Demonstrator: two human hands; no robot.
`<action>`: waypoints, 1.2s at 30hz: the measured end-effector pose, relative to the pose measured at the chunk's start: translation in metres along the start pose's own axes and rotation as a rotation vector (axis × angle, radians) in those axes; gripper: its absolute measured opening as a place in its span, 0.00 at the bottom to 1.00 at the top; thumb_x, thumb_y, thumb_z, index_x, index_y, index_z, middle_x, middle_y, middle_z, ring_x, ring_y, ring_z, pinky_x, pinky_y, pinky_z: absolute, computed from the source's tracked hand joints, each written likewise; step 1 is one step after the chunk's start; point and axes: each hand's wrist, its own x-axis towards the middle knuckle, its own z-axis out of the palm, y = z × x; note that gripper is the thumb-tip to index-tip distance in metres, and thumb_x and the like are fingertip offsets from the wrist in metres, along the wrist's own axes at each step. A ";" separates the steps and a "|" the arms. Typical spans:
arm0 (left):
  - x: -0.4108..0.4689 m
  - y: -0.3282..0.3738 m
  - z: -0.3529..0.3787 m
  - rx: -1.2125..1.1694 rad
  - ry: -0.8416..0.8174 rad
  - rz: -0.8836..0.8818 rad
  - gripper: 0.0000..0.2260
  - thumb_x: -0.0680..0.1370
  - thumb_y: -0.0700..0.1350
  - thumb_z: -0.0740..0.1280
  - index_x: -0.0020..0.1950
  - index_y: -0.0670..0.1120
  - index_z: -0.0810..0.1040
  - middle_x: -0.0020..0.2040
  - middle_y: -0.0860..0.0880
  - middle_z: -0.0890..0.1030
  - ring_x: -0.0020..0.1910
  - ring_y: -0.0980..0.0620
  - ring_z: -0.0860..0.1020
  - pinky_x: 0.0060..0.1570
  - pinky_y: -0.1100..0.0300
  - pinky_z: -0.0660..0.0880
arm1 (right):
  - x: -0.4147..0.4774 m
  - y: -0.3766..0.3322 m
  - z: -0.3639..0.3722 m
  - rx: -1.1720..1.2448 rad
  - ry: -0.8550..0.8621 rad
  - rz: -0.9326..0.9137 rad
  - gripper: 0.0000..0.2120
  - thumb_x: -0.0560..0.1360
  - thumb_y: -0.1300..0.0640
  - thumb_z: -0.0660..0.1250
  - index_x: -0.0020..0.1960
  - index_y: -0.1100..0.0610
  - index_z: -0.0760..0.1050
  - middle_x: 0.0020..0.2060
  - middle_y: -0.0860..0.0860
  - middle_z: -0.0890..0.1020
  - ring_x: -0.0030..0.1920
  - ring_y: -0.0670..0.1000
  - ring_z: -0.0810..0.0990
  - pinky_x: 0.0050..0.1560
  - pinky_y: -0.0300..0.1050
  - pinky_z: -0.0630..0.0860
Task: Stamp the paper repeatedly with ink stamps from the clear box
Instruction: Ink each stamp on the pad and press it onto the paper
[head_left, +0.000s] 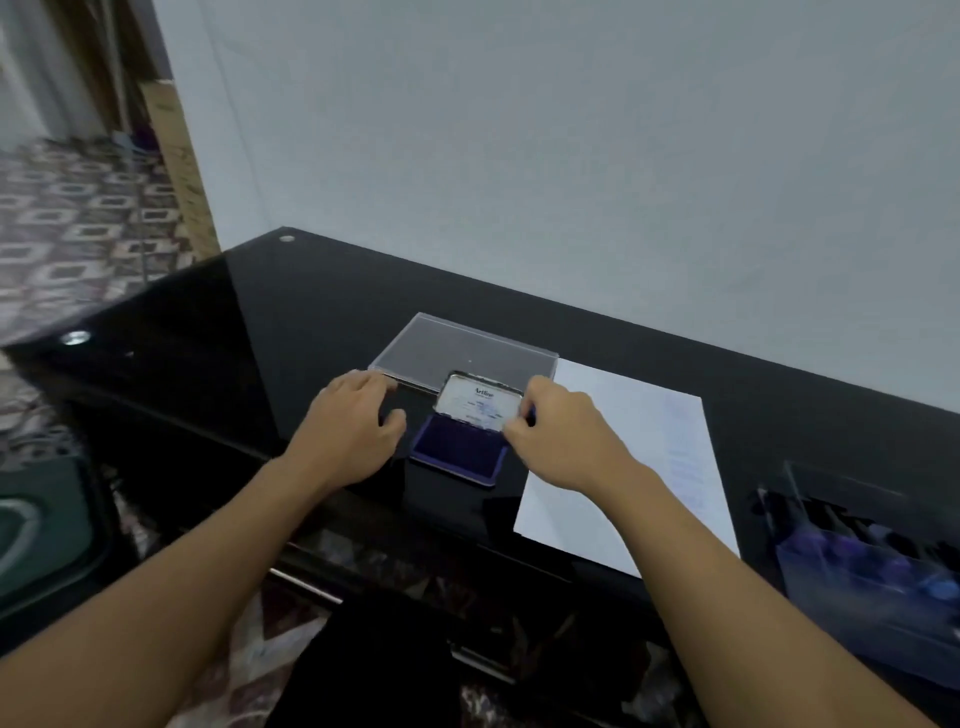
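Near right: clear box (878, 597) on table (208, 364), blurred, with purple stamps (852, 551) inside; none out as far as shows. Paper (623, 467) lies flat, left of box, just right of pad. Faint bluish marks run down its right edge, print or stamping, can't tell; the rest is blank. Pad (460, 452) is open, lid (480, 402) tipped up. Right hand (558, 441) pinches the lid's right edge. Left hand (350, 426) rests on table just left of pad, fingers loosely bent, grasping nothing. Behind pad: flat clear cover (462, 345), well apart from box. Judgement: setup stage, pad opened; picking a stamp, inking and repeated stamping all left.
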 end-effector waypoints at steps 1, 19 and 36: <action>0.002 -0.010 0.001 0.019 0.001 -0.026 0.20 0.79 0.49 0.63 0.69 0.43 0.74 0.70 0.44 0.74 0.70 0.44 0.68 0.71 0.47 0.64 | 0.006 -0.008 0.005 -0.011 -0.022 -0.016 0.08 0.78 0.51 0.63 0.45 0.54 0.67 0.42 0.53 0.77 0.41 0.54 0.77 0.35 0.47 0.72; -0.010 -0.036 0.034 0.129 0.080 -0.106 0.22 0.81 0.55 0.56 0.74 0.51 0.68 0.77 0.51 0.64 0.77 0.49 0.59 0.77 0.47 0.52 | 0.042 -0.048 0.068 -0.185 -0.073 -0.230 0.09 0.77 0.53 0.63 0.46 0.56 0.65 0.35 0.53 0.74 0.39 0.58 0.75 0.37 0.48 0.71; -0.007 -0.035 0.038 0.161 0.132 -0.125 0.21 0.80 0.55 0.57 0.71 0.52 0.71 0.75 0.53 0.68 0.76 0.51 0.61 0.76 0.47 0.54 | 0.049 -0.045 0.088 -0.155 0.043 -0.169 0.08 0.78 0.56 0.62 0.46 0.56 0.63 0.32 0.52 0.71 0.36 0.58 0.74 0.29 0.45 0.62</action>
